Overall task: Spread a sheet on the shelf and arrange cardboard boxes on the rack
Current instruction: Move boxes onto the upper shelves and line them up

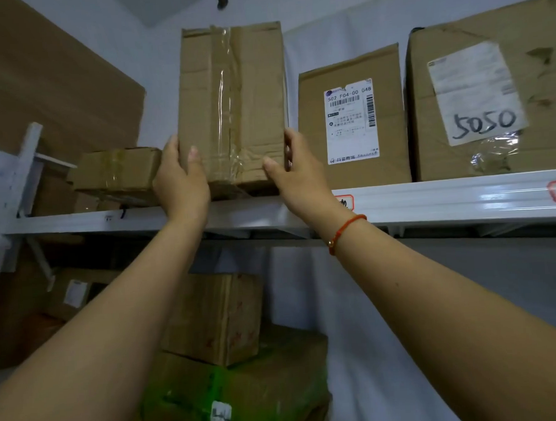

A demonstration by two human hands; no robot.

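**Tall box at the shelf edge could tip**

The taped box (231, 109) stands upright at the front of the top shelf (432, 201), between a flat box (118, 171) and a labelled box (352, 124). The left hand (180, 180) and right hand (297, 173) grasp its lower sides, fingers wrapped behind. Released too near the edge, it may topple forward; pushed crooked, it could jam against its neighbours.

On the shelf (432, 197), the taped box (231, 109) stands between a flat box (118, 171) and the labelled box (352, 121).
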